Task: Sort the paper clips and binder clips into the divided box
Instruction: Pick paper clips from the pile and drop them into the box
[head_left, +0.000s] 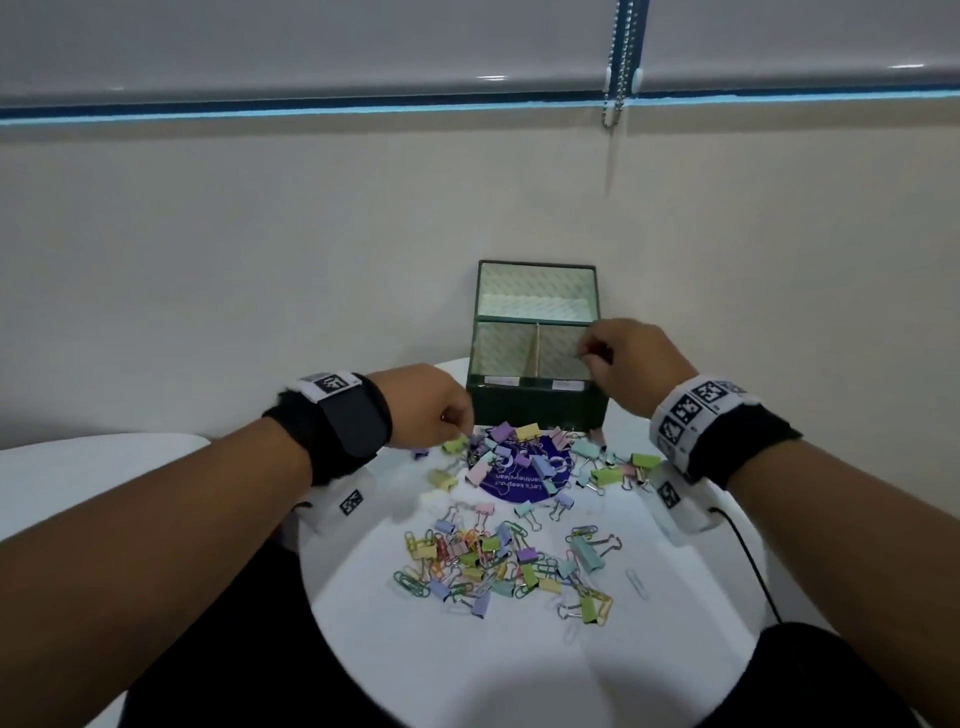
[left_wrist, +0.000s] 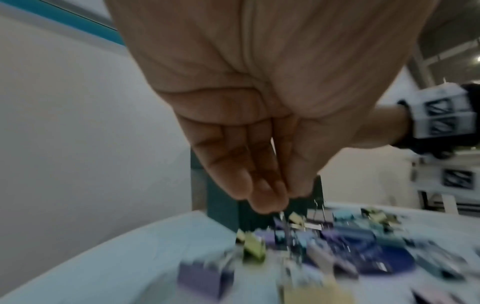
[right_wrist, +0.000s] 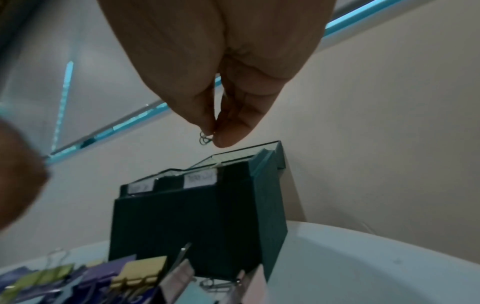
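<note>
The dark green divided box (head_left: 535, 410) stands open at the table's far edge, with its lid upright against the wall. My right hand (head_left: 584, 356) hovers over the box's right compartment and pinches a small paper clip (right_wrist: 205, 138) between thumb and finger (right_wrist: 228, 135). My left hand (head_left: 460, 423) is low at the left edge of the far clip pile (head_left: 524, 452). In the blurred left wrist view its fingertips (left_wrist: 265, 197) pinch a thin wire clip (left_wrist: 284, 224) rising from the pile; I cannot tell its kind. A second mixed pile (head_left: 504, 566) lies nearer me.
Under the far pile lies a round purple sticker (head_left: 514, 483) on the white round table (head_left: 675, 649). A black cable (head_left: 748, 561) runs along the table's right side. Two white labels (right_wrist: 200, 178) sit on the box's front rim. The wall is close behind the box.
</note>
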